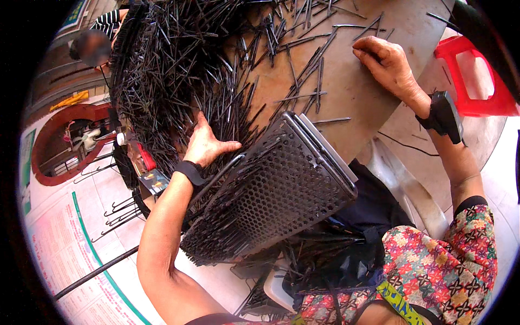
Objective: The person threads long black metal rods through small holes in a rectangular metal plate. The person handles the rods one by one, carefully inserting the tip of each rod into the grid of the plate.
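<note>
A large heap of thin black sticks (pixel 168 70) covers the far left of the tan table (pixel 346 86). My left hand (pixel 208 142) reaches into the near edge of this heap, thumb stretched apart from the fingers; the fingertips are partly hidden among the sticks. Above the table's right side, my right hand (pixel 387 65) is closed, its fingers curled toward the thumb; whatever they might hold cannot be made out. Tilted between my arms and lap is a black perforated panel (pixel 287 179) with rows of small holes. Many black sticks stand packed at its lower left end.
Loose sticks (pixel 319 81) lie scattered across the table. A red plastic stool (pixel 460 81) stands at the right. Wire hooks (pixel 122 211) hang at the left wall, near a white printed poster (pixel 59 254). Another person (pixel 105 32) is at the far left.
</note>
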Tool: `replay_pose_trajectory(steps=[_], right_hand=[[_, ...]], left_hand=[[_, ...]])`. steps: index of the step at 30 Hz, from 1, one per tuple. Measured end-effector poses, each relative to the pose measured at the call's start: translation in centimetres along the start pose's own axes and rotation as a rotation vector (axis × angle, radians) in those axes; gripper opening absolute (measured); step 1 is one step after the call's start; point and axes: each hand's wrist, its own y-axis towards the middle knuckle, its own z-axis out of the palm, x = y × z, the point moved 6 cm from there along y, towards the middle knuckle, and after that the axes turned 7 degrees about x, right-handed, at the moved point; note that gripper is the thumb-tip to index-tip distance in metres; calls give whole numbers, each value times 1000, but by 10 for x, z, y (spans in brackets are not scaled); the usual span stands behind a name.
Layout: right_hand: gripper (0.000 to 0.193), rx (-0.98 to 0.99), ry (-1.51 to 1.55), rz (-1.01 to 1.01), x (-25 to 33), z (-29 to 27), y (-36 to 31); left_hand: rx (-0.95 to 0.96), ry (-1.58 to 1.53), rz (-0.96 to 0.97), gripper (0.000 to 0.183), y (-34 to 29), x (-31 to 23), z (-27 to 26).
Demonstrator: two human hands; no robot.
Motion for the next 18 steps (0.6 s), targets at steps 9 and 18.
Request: replay_pose_trajectory(steps=[9,18], right_hand=[[9,-8,36,-18,-1,-1,4],[10,-35,67,-42,-6,4,8]], left_hand=[[90,-530,-229,50,7,14,4],[4,-49,-92,34,11,11,-20]])
